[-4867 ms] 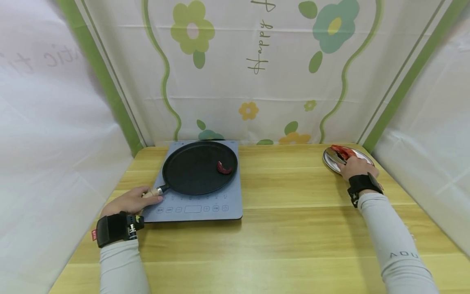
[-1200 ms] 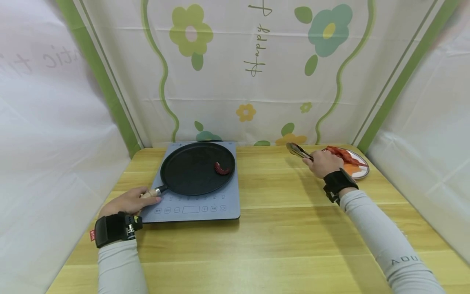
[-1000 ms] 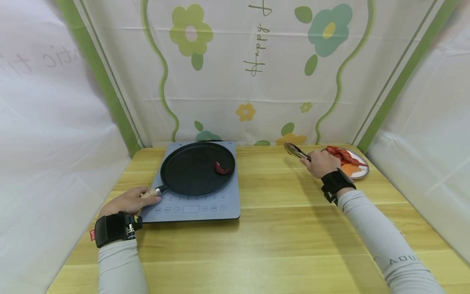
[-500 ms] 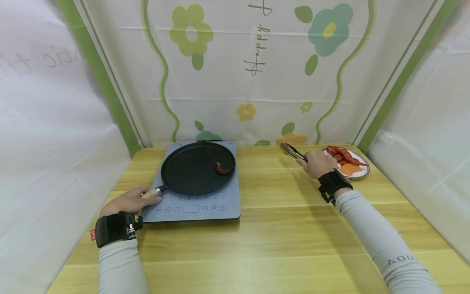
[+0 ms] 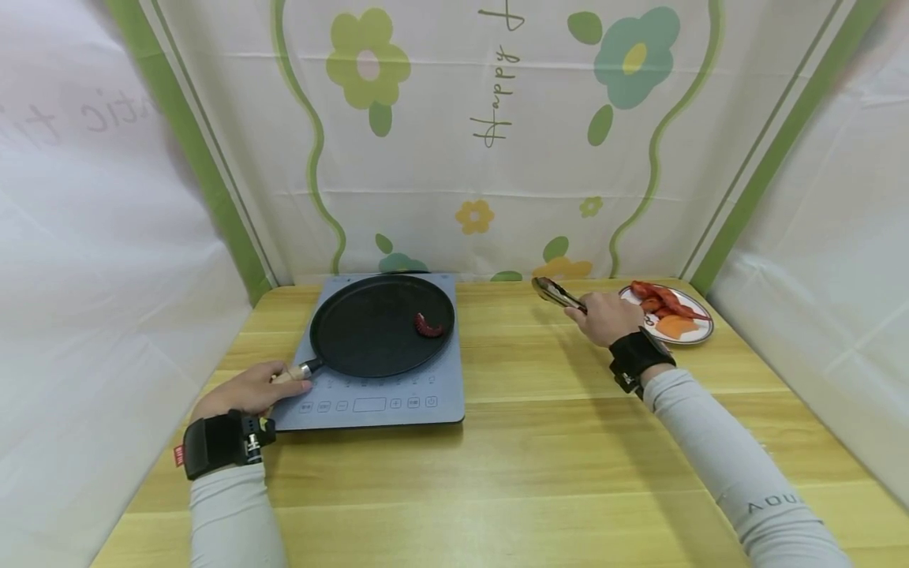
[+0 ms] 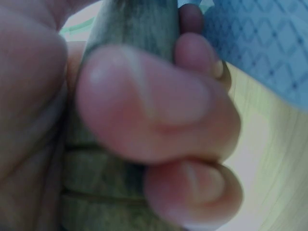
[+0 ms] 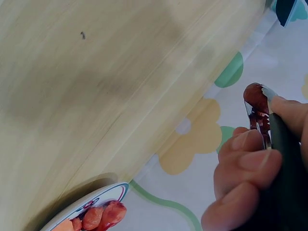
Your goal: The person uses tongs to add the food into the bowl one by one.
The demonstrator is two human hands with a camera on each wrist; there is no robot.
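On the left, my left hand [image 5: 245,388] grips the wooden handle [image 5: 289,374] of a flat black frying pan [image 5: 369,331]; the left wrist view shows fingers curled round the wood. A curled dark-red piece like an octopus tentacle [image 5: 428,326] lies at the pan's right side. My right hand [image 5: 612,317] holds metal tongs [image 5: 557,295] above the table, their tips pointing left. Between those tips sits a dark reddish-brown piece [image 7: 256,95], its kind unclear. Just right of this hand is a white plate [image 5: 699,336] with red pieces [image 5: 667,298] and an orange slice [image 5: 676,326].
Beneath the pan is a grey induction cooktop [image 5: 369,410] with touch buttons along its front. Bare wooden tabletop [image 5: 525,426] stretches between cooktop and plate. A flowered white curtain [image 5: 426,158] hangs behind the table, with white sheets on both sides.
From over the plate, my right hand has moved left with the tongs, which now hold a dark piece. It drifts slightly further left over the last second. The left hand and pan stay put.
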